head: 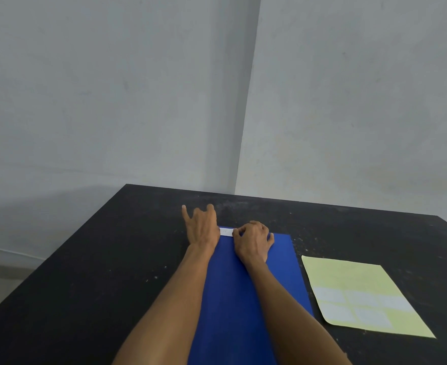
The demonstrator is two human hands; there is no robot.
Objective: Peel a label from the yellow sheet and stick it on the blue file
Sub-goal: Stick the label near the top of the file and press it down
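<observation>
A blue file [232,291] lies flat on the black table, running from the near edge toward the far side. A white label [226,231] sits on its far edge, between my two hands. My left hand [201,227] rests at the file's far left corner with fingers spread, its heel beside the label's left end. My right hand [254,239] is curled, fingertips pressing on the label's right end. The yellow sheet [348,275] lies to the right of the file, with several white labels on its near half.
The black table [98,272] has speckled dust and ends at a far edge close to grey walls that meet in a corner. Its left edge runs diagonally toward the near left, with floor beyond.
</observation>
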